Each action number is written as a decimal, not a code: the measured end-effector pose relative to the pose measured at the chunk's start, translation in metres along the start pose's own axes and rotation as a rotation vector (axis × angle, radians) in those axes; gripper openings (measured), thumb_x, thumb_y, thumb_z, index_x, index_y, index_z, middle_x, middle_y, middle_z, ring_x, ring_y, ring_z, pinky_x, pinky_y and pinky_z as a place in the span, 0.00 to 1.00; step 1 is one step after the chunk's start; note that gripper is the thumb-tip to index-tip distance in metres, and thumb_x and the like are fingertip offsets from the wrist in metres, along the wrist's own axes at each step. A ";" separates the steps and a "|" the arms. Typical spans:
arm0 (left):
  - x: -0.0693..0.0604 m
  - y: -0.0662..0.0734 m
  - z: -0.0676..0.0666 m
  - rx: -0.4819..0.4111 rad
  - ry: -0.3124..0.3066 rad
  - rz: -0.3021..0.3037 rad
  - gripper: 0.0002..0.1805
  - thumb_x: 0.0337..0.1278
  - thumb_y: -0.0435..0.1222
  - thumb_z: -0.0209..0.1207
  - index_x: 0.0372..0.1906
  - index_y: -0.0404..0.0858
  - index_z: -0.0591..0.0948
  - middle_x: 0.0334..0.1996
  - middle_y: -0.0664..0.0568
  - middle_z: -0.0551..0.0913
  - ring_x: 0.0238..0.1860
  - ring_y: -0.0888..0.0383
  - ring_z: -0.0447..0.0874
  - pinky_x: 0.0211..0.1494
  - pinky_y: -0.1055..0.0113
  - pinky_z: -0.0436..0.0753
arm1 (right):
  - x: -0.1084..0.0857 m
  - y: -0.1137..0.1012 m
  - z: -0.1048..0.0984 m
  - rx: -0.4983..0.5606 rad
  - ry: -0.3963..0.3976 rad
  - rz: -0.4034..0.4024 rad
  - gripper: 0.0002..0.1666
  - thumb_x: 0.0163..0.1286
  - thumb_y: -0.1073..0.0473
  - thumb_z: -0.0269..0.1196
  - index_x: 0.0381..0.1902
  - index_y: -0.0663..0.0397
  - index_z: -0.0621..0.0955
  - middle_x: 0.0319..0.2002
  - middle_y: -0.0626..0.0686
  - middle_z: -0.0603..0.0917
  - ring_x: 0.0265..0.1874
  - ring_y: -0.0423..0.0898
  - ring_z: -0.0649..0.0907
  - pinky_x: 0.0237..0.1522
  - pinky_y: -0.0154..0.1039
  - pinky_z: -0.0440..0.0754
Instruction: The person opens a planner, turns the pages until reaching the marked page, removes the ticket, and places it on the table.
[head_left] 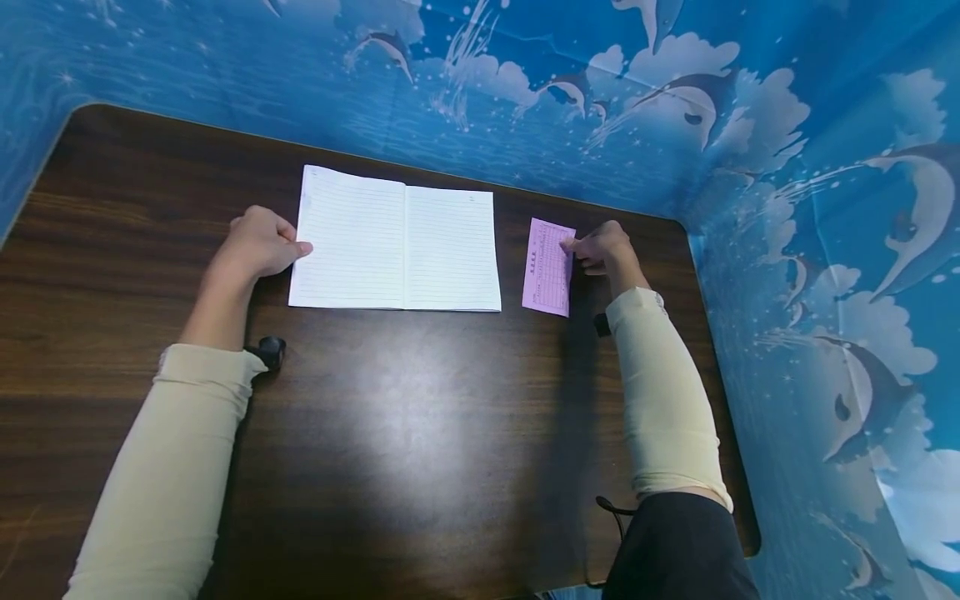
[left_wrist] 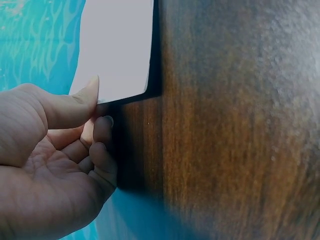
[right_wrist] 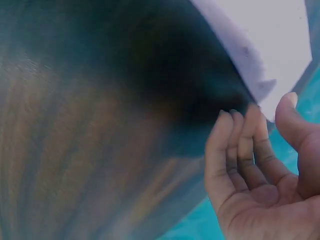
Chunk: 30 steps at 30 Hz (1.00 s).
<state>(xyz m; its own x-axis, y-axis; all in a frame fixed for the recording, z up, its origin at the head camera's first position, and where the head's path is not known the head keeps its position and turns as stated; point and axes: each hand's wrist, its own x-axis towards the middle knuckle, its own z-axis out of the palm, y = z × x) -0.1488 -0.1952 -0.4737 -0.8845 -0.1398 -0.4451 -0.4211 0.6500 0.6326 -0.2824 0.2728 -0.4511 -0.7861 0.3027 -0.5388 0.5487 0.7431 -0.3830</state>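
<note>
An open lined notebook [head_left: 352, 242] lies on the dark wooden table, both visible pages without writing. My left hand [head_left: 262, 240] pinches its left edge, thumb on top of the page and fingers below; the left wrist view shows the left hand [left_wrist: 65, 140] at the notebook's edge [left_wrist: 117, 50]. To the right of the notebook is a pink printed slip [head_left: 546, 271] with a table of lines. My right hand [head_left: 603, 248] holds the slip's right edge. In the right wrist view, the slip [right_wrist: 270, 45] reaches between the thumb and fingers of the right hand [right_wrist: 260, 165].
The wooden table [head_left: 420, 433] has rounded corners and a bright reflection in its middle. A blue curtain [head_left: 510, 92] with dolphins hangs behind and to the right. A thin black cable [head_left: 617, 515] lies near the right forearm at the front edge.
</note>
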 end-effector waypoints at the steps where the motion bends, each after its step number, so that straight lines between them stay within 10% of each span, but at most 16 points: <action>1: 0.000 0.000 0.000 0.000 0.002 0.001 0.16 0.79 0.39 0.59 0.47 0.26 0.81 0.49 0.31 0.69 0.50 0.37 0.68 0.44 0.49 0.72 | -0.001 -0.003 -0.001 -0.001 0.006 -0.013 0.26 0.78 0.48 0.69 0.62 0.63 0.85 0.55 0.60 0.87 0.46 0.52 0.86 0.57 0.45 0.89; 14: -0.001 0.003 0.002 -0.006 0.012 -0.007 0.16 0.79 0.37 0.59 0.50 0.25 0.81 0.52 0.29 0.70 0.52 0.36 0.68 0.45 0.48 0.72 | -0.023 -0.070 0.025 0.118 -0.077 -0.197 0.15 0.78 0.58 0.68 0.54 0.64 0.87 0.54 0.60 0.88 0.51 0.53 0.90 0.59 0.45 0.88; 30: 0.001 0.007 0.001 0.008 0.026 -0.032 0.14 0.78 0.37 0.60 0.44 0.27 0.81 0.55 0.29 0.67 0.52 0.37 0.67 0.46 0.48 0.72 | -0.035 -0.097 0.077 0.046 -0.083 -0.136 0.16 0.71 0.62 0.74 0.54 0.63 0.89 0.55 0.61 0.91 0.45 0.50 0.95 0.56 0.38 0.88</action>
<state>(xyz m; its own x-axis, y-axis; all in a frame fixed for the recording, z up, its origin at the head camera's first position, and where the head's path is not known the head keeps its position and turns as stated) -0.1521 -0.1895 -0.4704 -0.8755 -0.1797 -0.4485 -0.4477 0.6509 0.6131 -0.2861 0.1446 -0.4533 -0.8290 0.1491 -0.5390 0.4526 0.7450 -0.4901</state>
